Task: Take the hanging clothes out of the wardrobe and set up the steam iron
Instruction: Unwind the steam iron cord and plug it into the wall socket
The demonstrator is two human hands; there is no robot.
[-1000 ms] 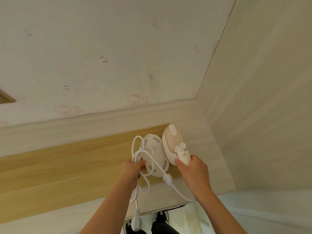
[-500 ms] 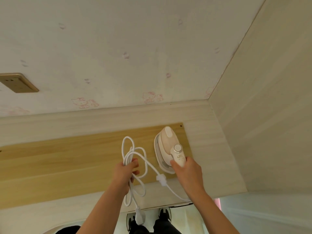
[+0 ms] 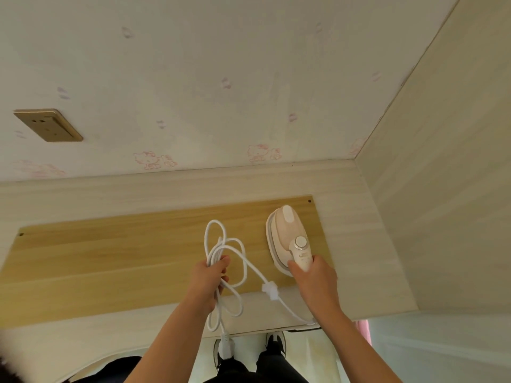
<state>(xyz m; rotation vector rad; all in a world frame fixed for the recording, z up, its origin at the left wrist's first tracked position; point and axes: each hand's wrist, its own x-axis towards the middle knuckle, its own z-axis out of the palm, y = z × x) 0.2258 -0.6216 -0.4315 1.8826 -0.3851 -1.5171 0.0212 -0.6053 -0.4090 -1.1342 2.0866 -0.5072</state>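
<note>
1. The right hand [image 3: 315, 283] gripped the handle of the steam iron [image 3: 286, 233], which appeared to rest flat on the desk [image 3: 110, 266], right of centre in the frame.
2. The left hand [image 3: 210, 280] was clenched round a loose bundle of the white cord [image 3: 224, 250]. The plug [image 3: 226, 346] dangled below the desk's near edge, at lower centre.
3. The loops could probably knot or snag when paid out. A tug along the stretch running between the hands could drag or tip the iron.
4. The wall socket [image 3: 48, 124] sat well apart, at upper left. The cord might fall short, and the swinging plug might catch the desk edge.
5. Counted: two hands, one iron with one dial [image 3: 300, 242], one cord, one plug, one white cord tie [image 3: 269, 291] and one socket. No hanging clothes were in view.
</note>
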